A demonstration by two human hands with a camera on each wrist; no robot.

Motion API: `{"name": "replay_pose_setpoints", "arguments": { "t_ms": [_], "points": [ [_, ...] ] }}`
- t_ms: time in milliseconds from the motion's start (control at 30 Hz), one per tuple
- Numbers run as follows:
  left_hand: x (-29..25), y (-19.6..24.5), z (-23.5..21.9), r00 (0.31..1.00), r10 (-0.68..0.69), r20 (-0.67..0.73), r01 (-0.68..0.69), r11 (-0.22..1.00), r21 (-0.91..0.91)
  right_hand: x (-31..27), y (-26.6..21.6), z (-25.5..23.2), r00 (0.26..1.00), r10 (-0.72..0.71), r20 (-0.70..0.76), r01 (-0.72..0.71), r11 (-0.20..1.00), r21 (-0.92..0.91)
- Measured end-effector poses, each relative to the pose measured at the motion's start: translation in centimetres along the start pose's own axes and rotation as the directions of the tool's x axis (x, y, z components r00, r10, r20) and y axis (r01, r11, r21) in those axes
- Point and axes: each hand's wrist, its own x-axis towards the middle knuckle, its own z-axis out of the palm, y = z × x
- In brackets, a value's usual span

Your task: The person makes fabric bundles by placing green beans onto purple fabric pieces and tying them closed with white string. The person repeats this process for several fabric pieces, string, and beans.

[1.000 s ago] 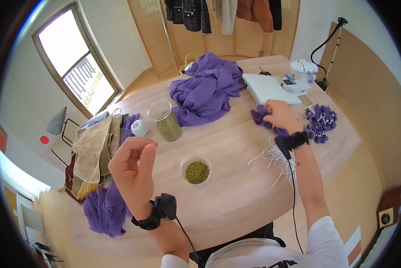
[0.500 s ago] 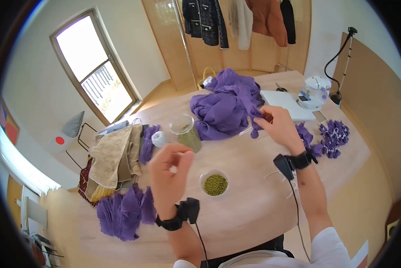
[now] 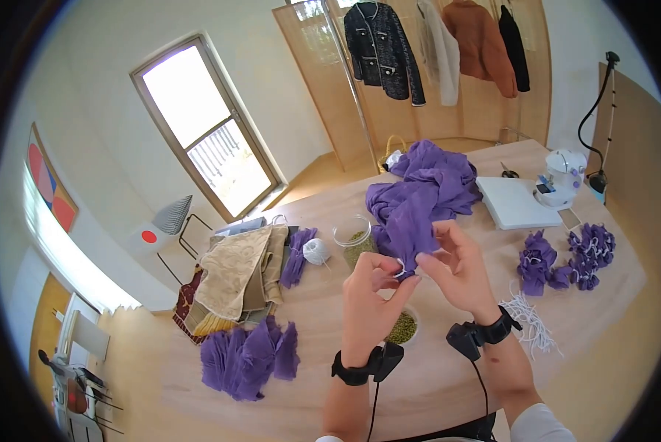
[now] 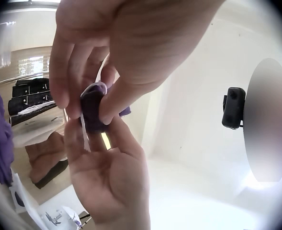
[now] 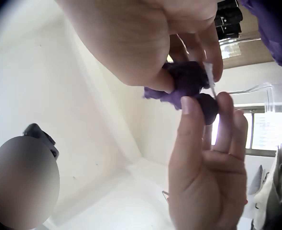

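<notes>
Holding: both hands grip the purple cloth (image 3: 410, 230) right of the centre of the head view; its upper part runs into the bunched heap above.
Left hand: (image 3: 366, 309) thumb and fingers pinch a small rounded lump of the cloth, near a white string (image 3: 399, 269) that shows at the gathered end.
Right hand: (image 3: 464, 278) thumb and fingers pinch the cloth just beside the left hand's fingertips.
Below the hands: a clear bowl (image 3: 417, 325) of green beans, partly hidden by the left hand and wrist.
Behind the left hand: an open clear jar (image 3: 354, 249) containing green beans, upright.
Left of the jar: a ball of white string (image 3: 316, 252) beside a gathered purple strip (image 3: 296, 258).
Left side of the table: folded beige fabric (image 3: 231, 269), with pleated purple pieces (image 3: 249, 361) below it.
Right side: knotted purple pieces (image 3: 586, 254) and loose white cords (image 3: 531, 322).
Upper right: scissors (image 3: 509, 174), a white panel (image 3: 516, 204) and a small white sewing machine (image 3: 562, 177) at its right end.
Top: a dark jacket (image 3: 382, 55) and a rust-coloured garment (image 3: 477, 44) hang from a rack.
</notes>
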Motion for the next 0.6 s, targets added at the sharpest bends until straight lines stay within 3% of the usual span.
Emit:
{"name": "replay_pose_setpoints", "arguments": {
  "t_ms": [100,167,367,467,600],
  "points": [
    [0.0,0.7,0.1,0.994,0.010,-0.110,0.000,0.996,0.086,0.0,-0.9,0.3,0.997,-0.071,0.032,0.073,0.994,-0.083],
    [0.0,0.0,-0.2,0.993,0.086,-0.080,-0.073,0.985,0.155,0.0,-0.7,0.4,0.982,-0.174,0.070,0.179,0.980,-0.085],
    [-0.2,1.0,-0.2,0.990,0.138,0.035,-0.142,0.972,0.186,-0.2,-0.4,-0.6,0.986,-0.037,0.164,0.058,0.990,-0.126],
    [0.0,1.8,-1.2,0.973,0.220,0.067,-0.230,0.943,0.242,0.0,-0.1,-0.6,0.988,-0.079,0.135,0.088,0.994,-0.065],
    [0.1,2.2,-2.2,0.939,0.317,0.133,-0.344,0.873,0.345,0.0,-0.1,-0.9,0.973,-0.113,0.201,0.120,0.993,-0.022]
  ]
}}
